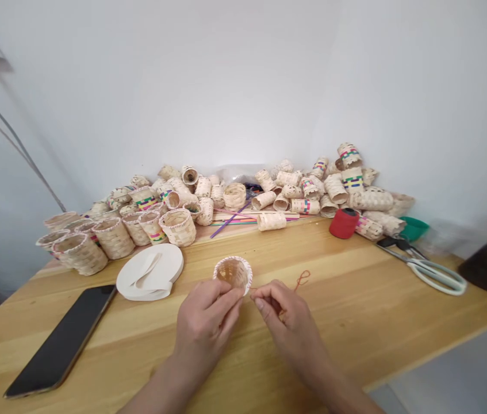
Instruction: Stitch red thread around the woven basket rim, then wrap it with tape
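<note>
My left hand [206, 319] is closed around a small woven basket [233, 272] with a white-trimmed rim, its opening facing me above the wooden table [355, 310]. My right hand [284, 319] pinches something thin right next to the basket's rim; I cannot make out what. A loop of red thread [301, 280] lies on the table just beyond my right hand.
A heap of several small woven baskets [234, 198] lines the wall. A red thread spool [344, 223], scissors [426, 267], a green bowl [413, 228], coloured strips [243, 218], a coil of white tape [150, 272] and a dark phone [64, 342] lie around.
</note>
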A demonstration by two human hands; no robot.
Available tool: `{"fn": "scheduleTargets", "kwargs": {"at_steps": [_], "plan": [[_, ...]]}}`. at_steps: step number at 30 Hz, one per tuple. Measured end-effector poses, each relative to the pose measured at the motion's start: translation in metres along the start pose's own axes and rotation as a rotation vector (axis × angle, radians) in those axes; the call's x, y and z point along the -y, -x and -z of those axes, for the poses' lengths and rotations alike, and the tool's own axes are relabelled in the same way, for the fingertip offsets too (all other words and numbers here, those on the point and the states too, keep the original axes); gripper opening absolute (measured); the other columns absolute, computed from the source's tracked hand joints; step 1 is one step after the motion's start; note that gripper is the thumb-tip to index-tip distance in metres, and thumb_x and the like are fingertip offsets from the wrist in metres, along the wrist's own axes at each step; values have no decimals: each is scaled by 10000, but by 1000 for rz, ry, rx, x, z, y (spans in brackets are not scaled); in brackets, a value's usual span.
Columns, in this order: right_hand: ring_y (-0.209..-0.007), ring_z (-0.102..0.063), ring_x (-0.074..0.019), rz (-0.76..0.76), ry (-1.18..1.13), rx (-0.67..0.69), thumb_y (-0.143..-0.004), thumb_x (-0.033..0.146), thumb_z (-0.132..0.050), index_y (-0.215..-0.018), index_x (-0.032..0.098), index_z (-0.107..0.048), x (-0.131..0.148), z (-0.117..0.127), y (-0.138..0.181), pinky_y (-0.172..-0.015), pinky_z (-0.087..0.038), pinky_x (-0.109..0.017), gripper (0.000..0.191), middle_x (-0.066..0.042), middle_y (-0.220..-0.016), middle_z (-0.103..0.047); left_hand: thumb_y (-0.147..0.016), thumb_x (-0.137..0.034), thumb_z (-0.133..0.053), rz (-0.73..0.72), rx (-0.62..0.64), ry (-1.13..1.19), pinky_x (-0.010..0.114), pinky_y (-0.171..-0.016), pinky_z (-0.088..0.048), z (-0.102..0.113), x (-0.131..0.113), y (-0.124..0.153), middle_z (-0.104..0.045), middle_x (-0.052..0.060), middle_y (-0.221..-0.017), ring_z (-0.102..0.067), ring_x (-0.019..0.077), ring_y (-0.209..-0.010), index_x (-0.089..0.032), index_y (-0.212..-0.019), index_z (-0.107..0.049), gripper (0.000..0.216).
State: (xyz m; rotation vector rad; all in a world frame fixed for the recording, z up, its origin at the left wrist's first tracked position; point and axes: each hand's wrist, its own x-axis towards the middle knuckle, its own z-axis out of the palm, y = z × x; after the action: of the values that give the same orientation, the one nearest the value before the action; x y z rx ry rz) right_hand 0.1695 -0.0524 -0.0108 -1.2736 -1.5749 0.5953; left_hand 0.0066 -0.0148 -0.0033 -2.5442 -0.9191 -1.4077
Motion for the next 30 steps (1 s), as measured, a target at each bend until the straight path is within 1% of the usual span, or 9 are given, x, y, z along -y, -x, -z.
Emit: {"fn": "scheduleTargets", "kwargs": {"at_steps": [4, 9, 12, 15, 18, 22, 25, 27, 30], "plan": [[-676, -523, -134, -20, -35, 7, -865, 189, -463, -781, 179, -586, -2, -1, -1, -614, -386, -231, 149, 0, -722, -575, -833, -103, -572, 4, 5, 15, 252, -572, -390, -2, -2, 2, -606, 34, -715, -522, 137, -634, -169, -889, -664, 126], [-642, -509, -131, -57, -50, -5, -835, 203, -481, -743, 174, -581, 0, -2, -4, -571, -378, -222, 139, 4, -676, -569, -844, -109, -556, -48, 17, -22, 264, -590, -377, -5, -3, 3, -613, 28, -714, -515, 136, -636, -170, -862, -664, 125], [-646, -520, -130, -67, -89, 10, -825, 208, -503, -740, 175, -606, 0, -1, -7, -585, -398, -224, 138, 3, -683, -591, -854, -115, -538, -62, 29, -59, 263, -596, -382, -5, 0, 3, -623, 30, -727, -526, 140, -656, -172, -888, -665, 144], [-694, -551, -134, -68, -155, 90, -830, 203, -498, -819, 183, -644, -5, 3, -9, -635, -431, -235, 148, -3, -751, -626, -853, -113, -535, -63, 47, -97, 258, -593, -386, -5, 4, 4, -627, 35, -744, -530, 142, -668, -172, -921, -660, 153], [-679, -554, -132, -120, -217, 146, -807, 198, -516, -916, 187, -645, -10, 5, -9, -615, -448, -234, 169, 2, -741, -611, -853, -116, -538, -66, 48, -116, 256, -593, -388, -5, 7, 4, -626, 36, -747, -530, 144, -668, -170, -922, -656, 147], [-650, -544, -125, -159, -272, 61, -780, 210, -547, -896, 180, -566, -10, 3, -7, -577, -457, -220, 121, 12, -717, -563, -851, -127, -550, -25, 50, -90, 256, -610, -395, -5, 5, 4, -620, 36, -748, -537, 146, -681, -172, -902, -660, 129], [-654, -532, -124, -89, -182, -19, -788, 196, -534, -816, 190, -517, -4, -2, -7, -606, -456, -232, 34, 12, -727, -549, -860, -132, -537, 3, 63, -64, 245, -591, -387, -5, 0, 3, -611, 36, -730, -532, 141, -663, -169, -902, -664, 138], [-651, -524, -124, -39, -123, -55, -797, 186, -520, -779, 193, -501, -2, -3, -8, -615, -448, -236, 27, 12, -725, -545, -866, -124, -519, -13, 77, -64, 240, -577, -376, -5, -3, 3, -605, 36, -714, -522, 138, -645, -163, -896, -662, 152], [-644, -536, -126, -14, -97, -17, -810, 182, -518, -793, 194, -511, -2, 1, -11, -605, -446, -235, 22, 16, -718, -559, -868, -119, -509, -58, 81, -101, 237, -568, -361, -5, -3, 3, -605, 36, -714, -506, 134, -631, -163, -887, -660, 158]]}}
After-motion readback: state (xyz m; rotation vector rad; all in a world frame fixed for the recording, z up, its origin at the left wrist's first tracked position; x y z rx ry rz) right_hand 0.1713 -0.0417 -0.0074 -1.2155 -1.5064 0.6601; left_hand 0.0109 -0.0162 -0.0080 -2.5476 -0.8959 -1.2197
